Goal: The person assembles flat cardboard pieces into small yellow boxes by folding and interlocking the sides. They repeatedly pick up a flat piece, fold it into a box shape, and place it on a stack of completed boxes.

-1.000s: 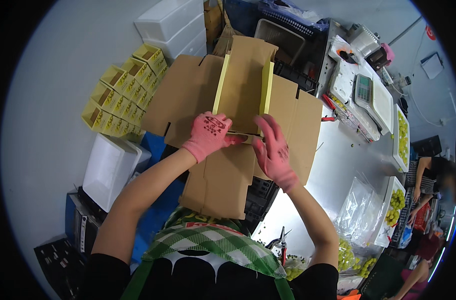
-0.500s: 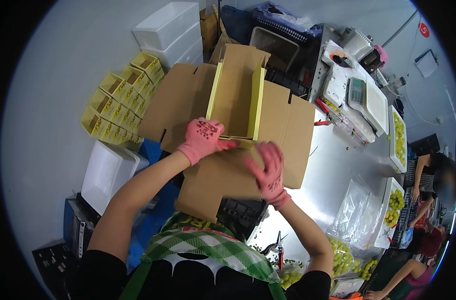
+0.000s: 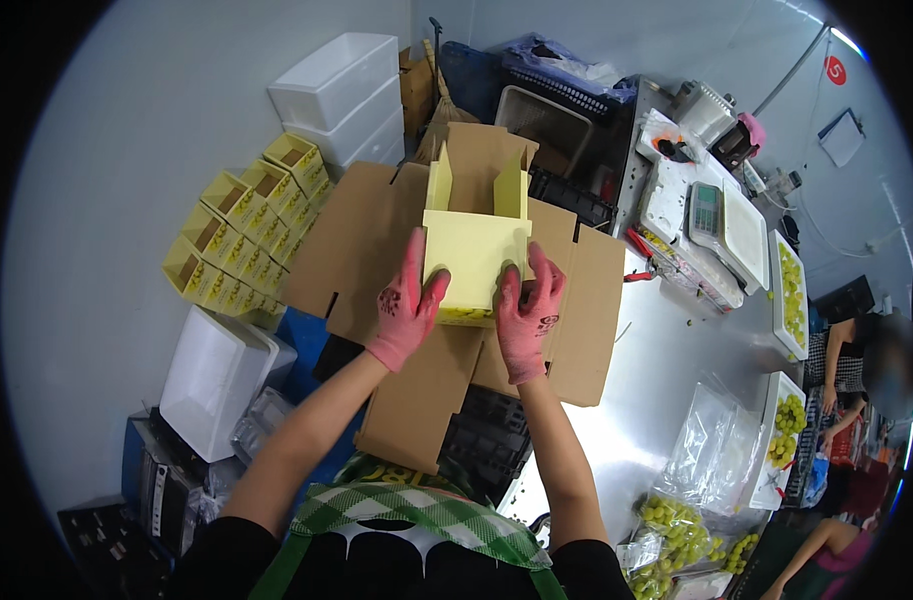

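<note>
A yellow cardboard box (image 3: 474,250), its pale end panel facing me and its top standing open, rests over a larger brown carton (image 3: 582,300) with spread flaps. My left hand (image 3: 407,312), in a pink glove, grips the near left edge, thumb against the panel. On the opposite edge my right hand (image 3: 530,318), gloved alike, holds on with its thumb also on the panel. Most of the box's inside is hidden behind the panel. Beneath the carton flaps, part of a black crate (image 3: 487,435) shows.
Small yellow boxes (image 3: 242,225) are stacked left, near white foam boxes (image 3: 332,95). On the metal table (image 3: 637,370) at right lie red-handled pliers or shears (image 3: 639,276), a scale (image 3: 706,210), plastic bags (image 3: 712,435) and grapes (image 3: 677,530). Co-workers are at far right.
My right hand has come in to the box's right edge, and my left hand has moved down to its left edge. The pale end panel now stands facing me.
</note>
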A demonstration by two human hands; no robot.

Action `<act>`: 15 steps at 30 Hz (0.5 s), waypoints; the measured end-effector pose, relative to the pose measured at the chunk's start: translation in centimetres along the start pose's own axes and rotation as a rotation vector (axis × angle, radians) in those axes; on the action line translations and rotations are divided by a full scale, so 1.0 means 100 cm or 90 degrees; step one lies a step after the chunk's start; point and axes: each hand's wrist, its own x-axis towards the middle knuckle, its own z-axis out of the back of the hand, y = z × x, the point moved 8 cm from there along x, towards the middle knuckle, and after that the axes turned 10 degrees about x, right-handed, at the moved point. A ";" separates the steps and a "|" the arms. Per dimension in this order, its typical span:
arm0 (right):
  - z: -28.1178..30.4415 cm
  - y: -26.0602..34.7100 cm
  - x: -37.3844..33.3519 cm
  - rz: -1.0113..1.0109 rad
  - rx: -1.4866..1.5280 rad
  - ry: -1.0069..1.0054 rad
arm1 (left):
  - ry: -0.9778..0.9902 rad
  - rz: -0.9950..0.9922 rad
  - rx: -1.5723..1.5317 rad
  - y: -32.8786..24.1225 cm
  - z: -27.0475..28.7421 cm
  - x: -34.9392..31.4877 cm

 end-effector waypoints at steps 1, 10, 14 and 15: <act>-0.003 0.002 0.000 0.046 -0.057 0.030 | -0.159 -0.062 -0.010 -0.009 0.008 -0.001; -0.018 0.024 0.001 0.244 -0.311 0.587 | -0.106 -0.358 0.295 -0.043 0.020 -0.004; -0.024 0.022 0.000 0.356 -0.439 0.685 | 0.047 -0.418 0.387 -0.053 0.016 0.002; -0.027 0.025 0.001 0.381 -0.450 0.689 | 0.111 -0.444 0.460 -0.052 0.007 -0.001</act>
